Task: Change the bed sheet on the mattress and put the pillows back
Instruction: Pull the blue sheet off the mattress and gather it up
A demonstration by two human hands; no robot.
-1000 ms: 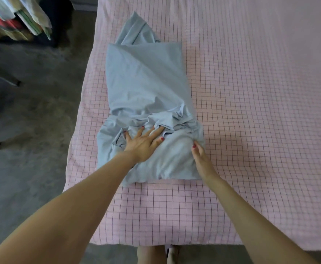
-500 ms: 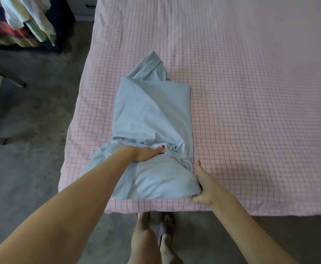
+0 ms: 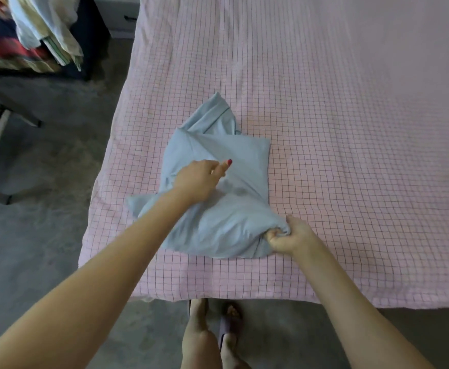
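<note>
The folded light-blue cotton sheet (image 3: 218, 198), lying near the left near corner of the pink checked bed cover (image 3: 351, 129), looks soft, light and floppy, so the right hand (image 3: 288, 237) clenches its bunched near-right corner while the left hand (image 3: 200, 179) rests on its top with fingers curled, whether grasping a fold I cannot tell.

The pink grid-patterned bed sheet (image 3: 337, 129) is running off the top and right edges. The left hand (image 3: 199, 179) is concealing part of the folded pale blue cloth (image 3: 234, 209). The pile of folded fabrics (image 3: 31, 35) is being cropped at upper left.
</note>
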